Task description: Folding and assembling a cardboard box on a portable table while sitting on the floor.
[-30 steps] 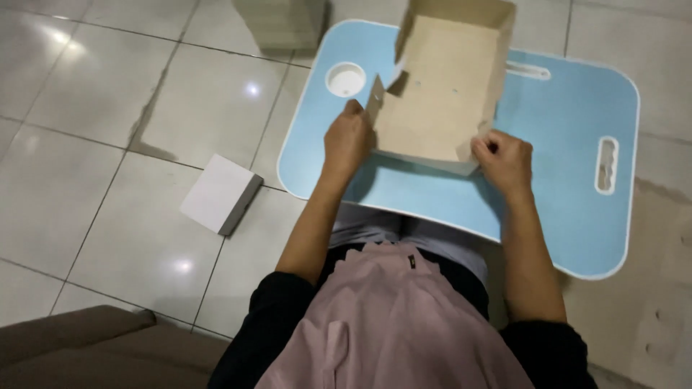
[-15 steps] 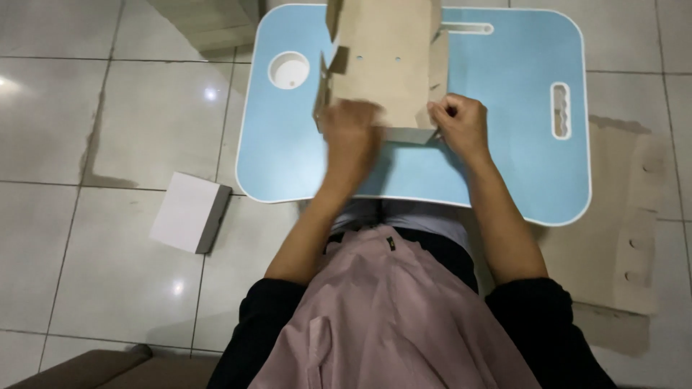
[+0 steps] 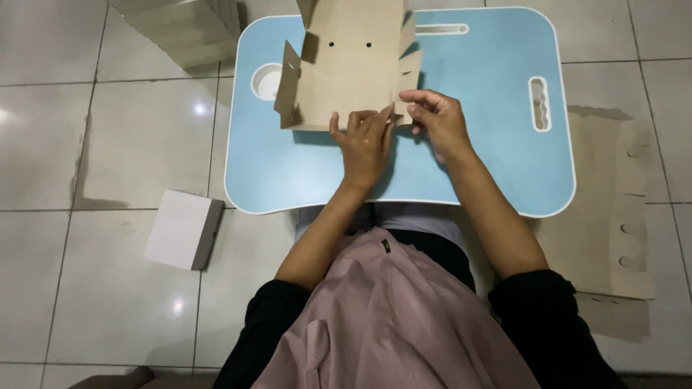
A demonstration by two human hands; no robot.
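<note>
Bare tray at 3 o'clock of the hands, cardboard blank blocking 12, cup hole at 10
</note>
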